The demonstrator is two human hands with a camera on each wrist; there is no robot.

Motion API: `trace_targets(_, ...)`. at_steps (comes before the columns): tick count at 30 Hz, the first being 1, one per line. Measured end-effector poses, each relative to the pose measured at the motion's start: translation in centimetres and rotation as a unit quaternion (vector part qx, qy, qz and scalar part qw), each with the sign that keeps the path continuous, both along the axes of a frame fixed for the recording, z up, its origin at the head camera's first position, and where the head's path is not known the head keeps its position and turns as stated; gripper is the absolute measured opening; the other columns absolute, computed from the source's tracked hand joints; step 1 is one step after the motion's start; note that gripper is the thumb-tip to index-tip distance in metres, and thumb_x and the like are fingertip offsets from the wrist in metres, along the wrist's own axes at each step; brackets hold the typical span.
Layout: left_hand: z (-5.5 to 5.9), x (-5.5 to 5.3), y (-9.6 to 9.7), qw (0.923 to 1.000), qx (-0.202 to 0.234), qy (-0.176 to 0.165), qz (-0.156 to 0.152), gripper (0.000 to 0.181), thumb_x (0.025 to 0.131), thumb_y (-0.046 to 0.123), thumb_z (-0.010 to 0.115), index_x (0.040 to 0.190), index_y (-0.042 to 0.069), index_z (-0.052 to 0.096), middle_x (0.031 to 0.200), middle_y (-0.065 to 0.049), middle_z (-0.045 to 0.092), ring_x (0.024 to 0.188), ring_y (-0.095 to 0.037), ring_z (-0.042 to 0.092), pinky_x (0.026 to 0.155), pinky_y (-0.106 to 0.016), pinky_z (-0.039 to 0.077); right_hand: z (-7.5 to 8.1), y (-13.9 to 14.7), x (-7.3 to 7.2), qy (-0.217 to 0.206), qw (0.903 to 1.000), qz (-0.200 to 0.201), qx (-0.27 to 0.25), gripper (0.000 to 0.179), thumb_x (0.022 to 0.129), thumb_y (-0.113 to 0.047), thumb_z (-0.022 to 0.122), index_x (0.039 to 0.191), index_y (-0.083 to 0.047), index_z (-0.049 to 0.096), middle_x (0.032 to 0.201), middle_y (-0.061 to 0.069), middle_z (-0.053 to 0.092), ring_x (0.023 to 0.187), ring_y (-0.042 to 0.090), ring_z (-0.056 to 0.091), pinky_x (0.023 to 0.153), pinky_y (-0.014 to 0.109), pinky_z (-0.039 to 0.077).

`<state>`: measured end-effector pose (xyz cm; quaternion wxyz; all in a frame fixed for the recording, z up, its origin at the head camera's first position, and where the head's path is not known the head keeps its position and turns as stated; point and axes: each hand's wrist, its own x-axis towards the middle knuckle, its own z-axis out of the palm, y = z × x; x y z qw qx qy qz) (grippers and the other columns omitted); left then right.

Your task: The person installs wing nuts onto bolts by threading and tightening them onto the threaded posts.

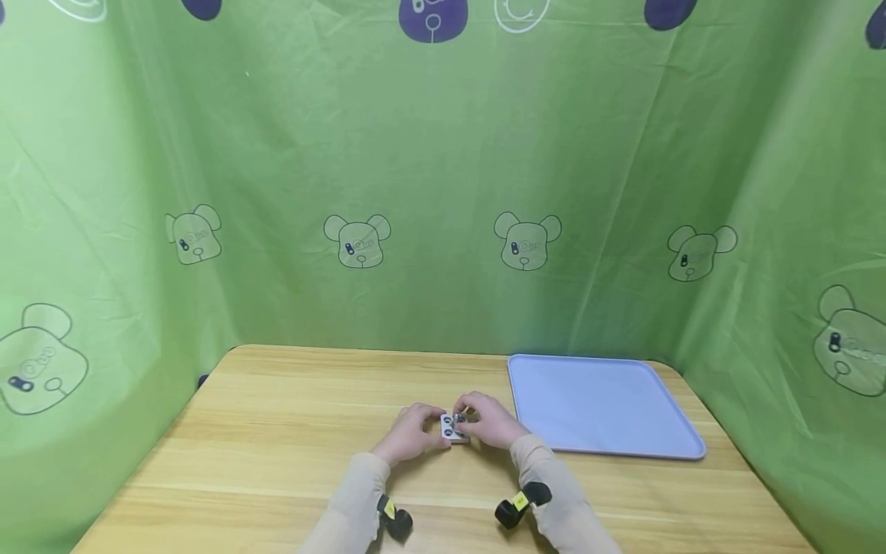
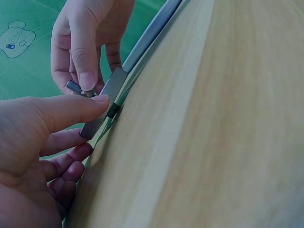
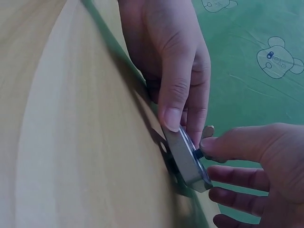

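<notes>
On the wooden table, a small grey metal block (image 1: 446, 438) with dark round holes in its top is pinched at its left edges between the thumb and fingers of my left hand (image 1: 413, 435). My right hand (image 1: 490, 421) pinches a small metal screw (image 3: 198, 154) over the block's top. In the left wrist view, a threaded end of the screw (image 2: 73, 86) sticks out beside the right thumb. The right fingertips partly cover the screw, so how far it sits in a hole is hidden.
A pale lavender tray (image 1: 602, 404) lies at the table's right rear, just beyond the right hand. Green curtains (image 1: 443, 154) with bear prints hang behind and at both sides. The wooden tabletop (image 1: 277, 462) extends left of the hands. Black wrist devices (image 1: 522, 504) sit on both sleeves.
</notes>
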<state>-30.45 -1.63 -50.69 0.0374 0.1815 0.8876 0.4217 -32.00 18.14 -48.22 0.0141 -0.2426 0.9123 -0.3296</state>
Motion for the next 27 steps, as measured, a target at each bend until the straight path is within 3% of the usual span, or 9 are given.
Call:
trace_targets(7,0.0,0.0,0.1,1.0,-0.003,0.003,-0.001,0.058,0.075,0.027,0.08,0.126,0.005,0.062,0.129,-0.015,0.06,0.117,-0.032,0.05,0.103,-0.055,0.041,-0.3,-0.4,0.2,0.009,0.9995,-0.029,0.002,0.014,0.081,-0.016,0.075,0.085,-0.014,0.061,0.092,0.001,0.063,0.087,0.016,0.057,0.08,0.036,0.048)
trace_targets(14,0.0,-0.1,0.1,1.0,-0.002,0.006,-0.001,0.058,0.076,0.027,0.08,0.126,0.005,0.062,0.13,-0.015,0.06,0.118,-0.033,0.049,0.104,-0.055,0.04,-0.3,-0.5,0.0,0.004,0.9996,-0.026,0.003,0.018,0.08,-0.017,0.076,0.084,-0.013,0.058,0.088,0.0,0.061,0.083,0.015,0.054,0.076,0.032,0.045)
trace_targets(20,0.0,-0.1,0.0,1.0,0.001,0.0,-0.002,0.058,0.076,0.027,0.079,0.127,0.006,0.062,0.131,-0.015,0.06,0.118,-0.033,0.049,0.104,-0.055,0.04,0.0,0.1,-0.4,0.0,0.9999,-0.009,0.007,0.021,0.076,-0.016,0.077,0.088,-0.015,0.06,0.094,0.001,0.065,0.089,0.017,0.057,0.082,0.038,0.049)
trace_targets(27,0.0,-0.1,0.0,1.0,0.001,0.004,-0.002,0.058,0.075,0.028,0.079,0.127,0.006,0.062,0.129,-0.014,0.061,0.116,-0.031,0.05,0.103,-0.054,0.041,0.3,0.9,-0.5,0.011,0.9997,-0.019,0.012,0.014,0.078,-0.013,0.071,0.085,-0.018,0.06,0.1,0.002,0.067,0.097,0.023,0.061,0.089,0.048,0.05)
